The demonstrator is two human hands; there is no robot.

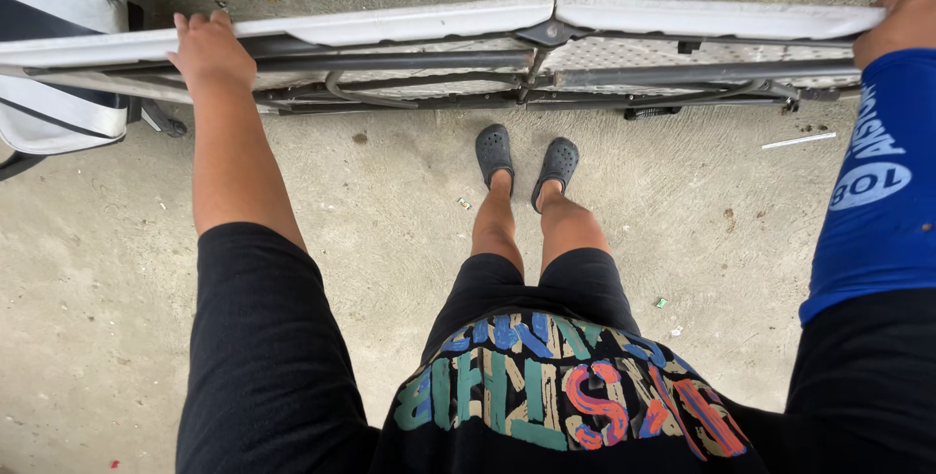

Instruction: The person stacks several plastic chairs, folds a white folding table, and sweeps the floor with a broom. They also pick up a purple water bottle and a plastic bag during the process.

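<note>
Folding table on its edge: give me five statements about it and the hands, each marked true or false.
1. The folding table stands on its long edge on the concrete floor. True.
2. The left hand grips the table's top edge. True.
3. The right hand hangs free at the person's side. False: it holds the table's top edge at the far right end.
4. The table's metal legs stick straight out. False: they lie folded flat against the underside.
5. The person wears dark clogs and stands close behind the table. True.
</note>
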